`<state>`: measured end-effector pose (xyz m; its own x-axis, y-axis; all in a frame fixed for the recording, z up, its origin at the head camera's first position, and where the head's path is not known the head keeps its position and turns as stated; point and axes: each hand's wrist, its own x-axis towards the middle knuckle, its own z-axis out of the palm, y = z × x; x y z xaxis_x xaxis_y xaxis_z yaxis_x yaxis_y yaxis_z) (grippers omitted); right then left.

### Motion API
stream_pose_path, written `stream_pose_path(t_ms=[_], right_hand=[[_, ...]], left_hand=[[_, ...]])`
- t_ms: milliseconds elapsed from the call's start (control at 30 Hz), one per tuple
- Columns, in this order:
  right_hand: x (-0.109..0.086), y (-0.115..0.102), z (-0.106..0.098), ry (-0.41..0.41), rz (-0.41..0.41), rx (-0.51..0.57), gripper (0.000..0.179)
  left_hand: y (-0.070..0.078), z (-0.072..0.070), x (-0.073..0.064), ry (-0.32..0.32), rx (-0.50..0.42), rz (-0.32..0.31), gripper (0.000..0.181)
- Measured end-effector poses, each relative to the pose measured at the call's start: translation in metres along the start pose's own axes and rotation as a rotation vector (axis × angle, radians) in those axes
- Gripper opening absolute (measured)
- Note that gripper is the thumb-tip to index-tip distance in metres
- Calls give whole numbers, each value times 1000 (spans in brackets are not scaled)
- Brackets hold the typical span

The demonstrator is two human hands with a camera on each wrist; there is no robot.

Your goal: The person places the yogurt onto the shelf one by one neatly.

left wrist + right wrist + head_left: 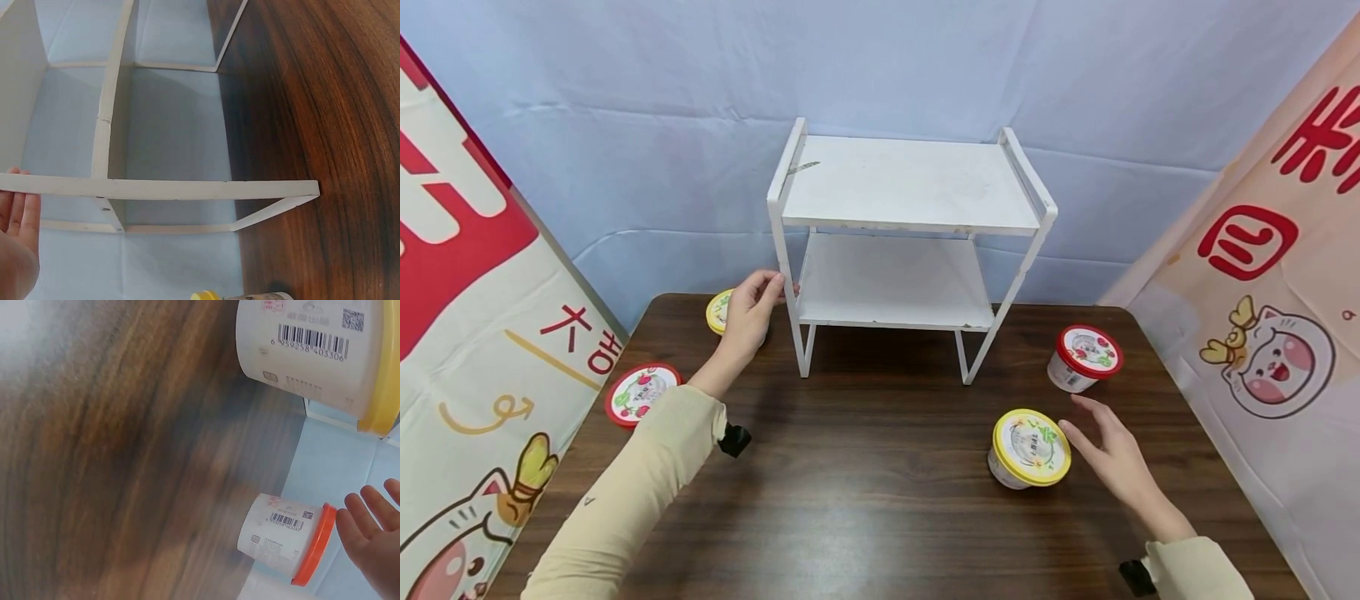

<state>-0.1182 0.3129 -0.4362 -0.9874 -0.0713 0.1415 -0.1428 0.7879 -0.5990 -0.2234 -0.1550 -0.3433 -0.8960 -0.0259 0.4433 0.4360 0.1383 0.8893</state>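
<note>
Behind the desk [865, 467] we see one pale blue cloth [910, 67] w/ soft creases. On L side we have a white & red banner [490, 358], on R a pale pink banner [1315, 283], each w/ red chars. & cartoon. Desk is dk. brown, wood-grained, w/ soft light refl. nr. front.

left hand [747, 315]: arm [632, 483] stretched forward | right hand [1112, 458]: fingers [1097, 408] extended, thumb [1081, 442] apart

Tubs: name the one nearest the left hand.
The yellow-lidded left tub, partly behind the left hand; the red-lidded left tub is farther, both right tubs farthest.
</note>
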Motion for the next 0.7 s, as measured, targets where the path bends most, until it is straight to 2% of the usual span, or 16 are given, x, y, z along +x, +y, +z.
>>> stream_pose_path(t_ms=[300, 467, 700], right_hand=[[-7, 0, 6, -21, 11, 14, 57], [-10, 2, 11, -24, -8, 12, 61], [-15, 0, 16, -49, -2, 54, 70]], left_hand=[[-2, 0, 1, 1, -4, 10, 23], [-3, 0, 1, 4, -2, 12, 23], [-3, 0, 1, -6, 4, 22, 23]])
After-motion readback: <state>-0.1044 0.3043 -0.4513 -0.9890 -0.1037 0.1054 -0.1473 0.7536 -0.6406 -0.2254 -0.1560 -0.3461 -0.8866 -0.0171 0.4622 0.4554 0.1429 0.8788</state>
